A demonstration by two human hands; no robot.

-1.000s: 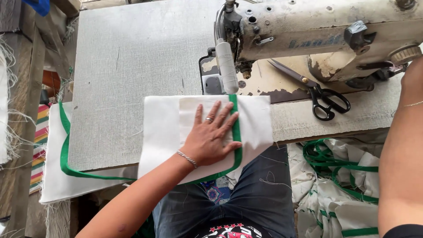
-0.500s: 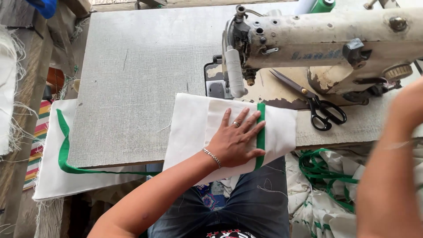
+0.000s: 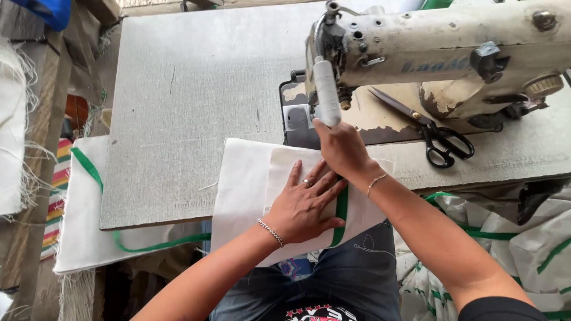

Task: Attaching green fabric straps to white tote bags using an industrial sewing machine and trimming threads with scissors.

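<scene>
A folded white cloth piece (image 3: 247, 184) with a green trim strip (image 3: 341, 214) lies at the front edge of the grey sewing table (image 3: 190, 95). My left hand (image 3: 306, 202) rests flat on it, fingers spread, wearing a ring and a bracelet. My right hand (image 3: 342, 148) sits at the cloth's far edge, just under the white lever and needle area of the worn cream sewing machine (image 3: 428, 53). Whether its fingers pinch the cloth is hidden.
Black-handled scissors (image 3: 437, 139) lie on the machine bed to the right. More white cloth with green trim (image 3: 83, 202) hangs off the table's left side. A heap of similar pieces (image 3: 511, 249) lies at the lower right. A wooden frame (image 3: 41, 119) stands at left.
My right hand has come in from the right edge and now sits at the cloth's far edge below the machine head. The cloth and left hand have shifted toward the needle.
</scene>
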